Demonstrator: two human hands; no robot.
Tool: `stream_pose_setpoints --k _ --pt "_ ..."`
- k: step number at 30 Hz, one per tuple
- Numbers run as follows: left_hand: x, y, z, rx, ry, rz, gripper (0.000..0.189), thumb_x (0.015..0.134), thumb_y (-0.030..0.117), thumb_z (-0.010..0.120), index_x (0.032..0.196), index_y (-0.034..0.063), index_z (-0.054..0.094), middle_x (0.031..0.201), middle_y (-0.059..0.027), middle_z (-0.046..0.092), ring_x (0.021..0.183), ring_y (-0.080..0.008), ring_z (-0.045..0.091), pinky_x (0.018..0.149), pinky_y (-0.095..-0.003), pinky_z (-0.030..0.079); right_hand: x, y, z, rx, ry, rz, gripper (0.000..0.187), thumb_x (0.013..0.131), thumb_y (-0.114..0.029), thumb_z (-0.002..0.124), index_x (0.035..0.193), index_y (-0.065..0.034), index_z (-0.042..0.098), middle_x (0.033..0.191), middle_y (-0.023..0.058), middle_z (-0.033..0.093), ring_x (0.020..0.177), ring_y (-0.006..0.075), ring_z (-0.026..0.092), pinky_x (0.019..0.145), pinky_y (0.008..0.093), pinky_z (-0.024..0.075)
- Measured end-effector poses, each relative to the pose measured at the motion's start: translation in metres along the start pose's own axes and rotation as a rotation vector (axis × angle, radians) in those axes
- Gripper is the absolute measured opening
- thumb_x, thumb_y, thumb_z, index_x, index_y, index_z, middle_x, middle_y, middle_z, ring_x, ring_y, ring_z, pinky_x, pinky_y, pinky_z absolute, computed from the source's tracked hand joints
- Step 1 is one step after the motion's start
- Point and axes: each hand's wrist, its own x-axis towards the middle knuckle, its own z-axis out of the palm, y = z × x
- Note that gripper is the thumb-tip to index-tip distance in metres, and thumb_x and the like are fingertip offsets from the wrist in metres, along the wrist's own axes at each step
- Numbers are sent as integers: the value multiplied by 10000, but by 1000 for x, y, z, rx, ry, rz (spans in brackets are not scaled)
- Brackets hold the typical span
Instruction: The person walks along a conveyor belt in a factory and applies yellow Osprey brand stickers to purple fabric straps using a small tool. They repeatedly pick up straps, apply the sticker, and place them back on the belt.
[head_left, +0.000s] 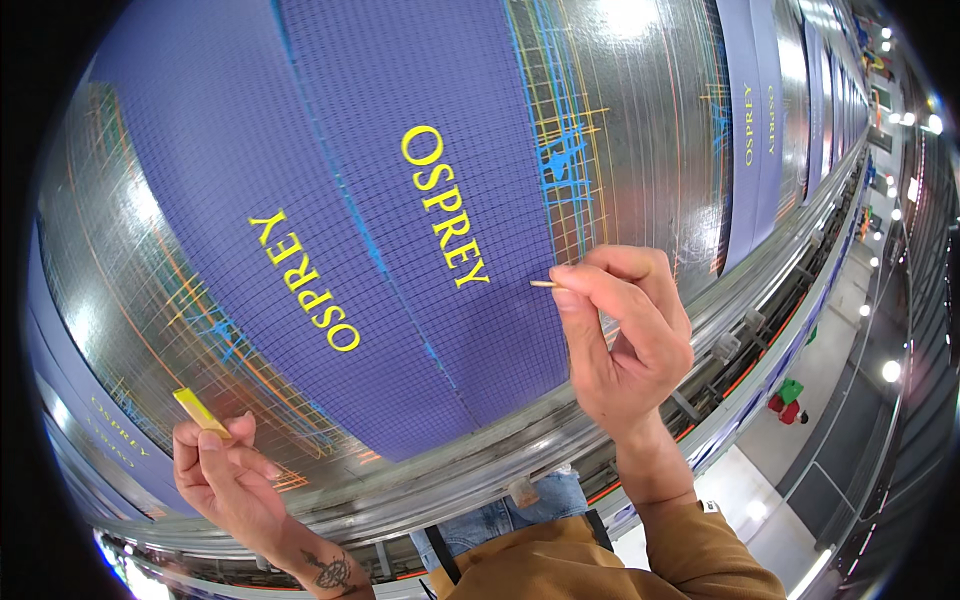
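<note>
My left hand (229, 469) pinches a small flat yellow strip (199, 412) between thumb and fingers, above the shiny metal table at the lower left. In my right hand (634, 330) a thin, pale, stick-like piece (541, 284) sticks out from between thumb and forefinger; its exact kind is too small to tell. That hand is over the near right edge of a purple-blue fabric panel (442, 360), and its tip looks close to the panel. Yellow lettering (450, 210) stands on the panel in two rows that face opposite ways, with a fine dark grid around it.
Similar lettered panels (754, 150) lie along the long table (637, 112) to the right and left. Blue and orange paint lines (559, 157) cross between them. A metal rail (480, 450) runs along the near edge. Far right, a person in red (784, 411) is on the floor area.
</note>
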Motion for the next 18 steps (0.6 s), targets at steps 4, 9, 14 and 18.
stream_pose_setpoints --k 4,9,14,18 --pt "2 -2 -4 -27 -25 26 103 984 95 532 940 4 549 789 -159 690 415 -46 456 832 -293 551 -4 9 4 -16 -25 -62 229 706 -49 805 922 -99 746 794 -9 630 675 147 530 631 283 338" --pt "1 -1 -1 -12 10 19 116 983 96 533 908 9 548 792 -156 689 406 -36 437 803 -272 563 -6 7 14 25 -19 -100 241 662 21 795 877 -70 735 746 -1 644 617 122 540 625 275 337" --pt "0 -1 0 -14 20 17 133 984 105 533 885 16 540 799 -149 694 404 -34 435 809 -271 569 -12 15 22 50 69 -89 288 601 17 779 850 -118 729 735 -48 610 646 131 510 633 276 297" --pt "0 -1 -1 0 27 14 136 983 105 533 879 17 538 805 -147 697 394 -34 437 811 -277 574 -12 15 22 29 67 -95 303 580 16 774 848 -117 729 720 -53 595 640 133 499 634 278 297"
